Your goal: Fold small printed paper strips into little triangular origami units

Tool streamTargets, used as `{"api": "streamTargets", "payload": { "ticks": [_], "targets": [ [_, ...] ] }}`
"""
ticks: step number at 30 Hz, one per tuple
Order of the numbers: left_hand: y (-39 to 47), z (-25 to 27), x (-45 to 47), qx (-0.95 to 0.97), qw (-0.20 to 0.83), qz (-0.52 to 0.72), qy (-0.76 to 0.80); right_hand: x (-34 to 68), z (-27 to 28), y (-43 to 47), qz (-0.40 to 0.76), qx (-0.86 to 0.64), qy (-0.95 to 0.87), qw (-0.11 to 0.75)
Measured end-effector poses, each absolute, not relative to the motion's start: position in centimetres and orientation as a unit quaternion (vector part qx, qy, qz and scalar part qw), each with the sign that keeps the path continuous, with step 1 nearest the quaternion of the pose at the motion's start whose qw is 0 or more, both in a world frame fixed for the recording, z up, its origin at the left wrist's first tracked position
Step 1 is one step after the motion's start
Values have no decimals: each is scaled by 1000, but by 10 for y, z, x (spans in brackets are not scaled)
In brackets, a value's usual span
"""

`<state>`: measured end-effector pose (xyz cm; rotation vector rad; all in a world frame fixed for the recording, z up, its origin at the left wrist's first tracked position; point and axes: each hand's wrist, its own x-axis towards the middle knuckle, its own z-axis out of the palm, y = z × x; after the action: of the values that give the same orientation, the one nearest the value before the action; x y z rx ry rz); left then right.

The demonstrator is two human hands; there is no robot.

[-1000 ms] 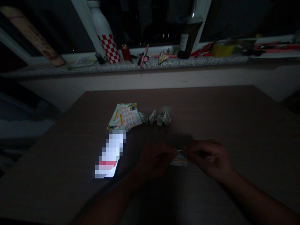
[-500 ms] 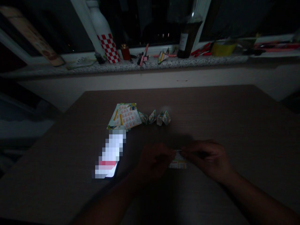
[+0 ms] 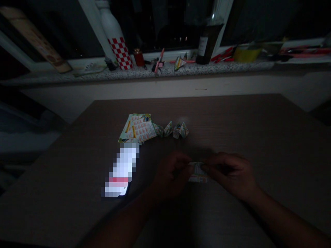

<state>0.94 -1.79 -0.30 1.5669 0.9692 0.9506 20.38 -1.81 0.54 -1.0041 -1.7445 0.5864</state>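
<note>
A small pale, orange-printed paper rectangle (image 3: 198, 172) is pinched by the left hand (image 3: 170, 175) and right hand (image 3: 234, 173) over the brown wood-grain desk (image 3: 258, 131); wide room is left toward its right edge.

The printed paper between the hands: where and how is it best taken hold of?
Probably pinch the paper near its left and right edges, each hand coming from its own side: it looks small and thin, and the left hand and right hand flank it.
</note>
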Motion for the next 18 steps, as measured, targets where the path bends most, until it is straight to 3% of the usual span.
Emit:
{"api": "streamTargets", "payload": {
  "ticks": [6, 12, 18],
  "targets": [
    [-15, -1, 13, 738, 406, 372, 391, 205, 6, -19, 207, -385, -753, 491],
    [-15, -2, 12, 835, 235, 363, 339, 203, 6, -19, 199, -346, -769, 499],
    [-10, 0, 9, 873, 155, 360, 290, 202, 5, -19, 181, -337, -783, 490]
  ]
}}
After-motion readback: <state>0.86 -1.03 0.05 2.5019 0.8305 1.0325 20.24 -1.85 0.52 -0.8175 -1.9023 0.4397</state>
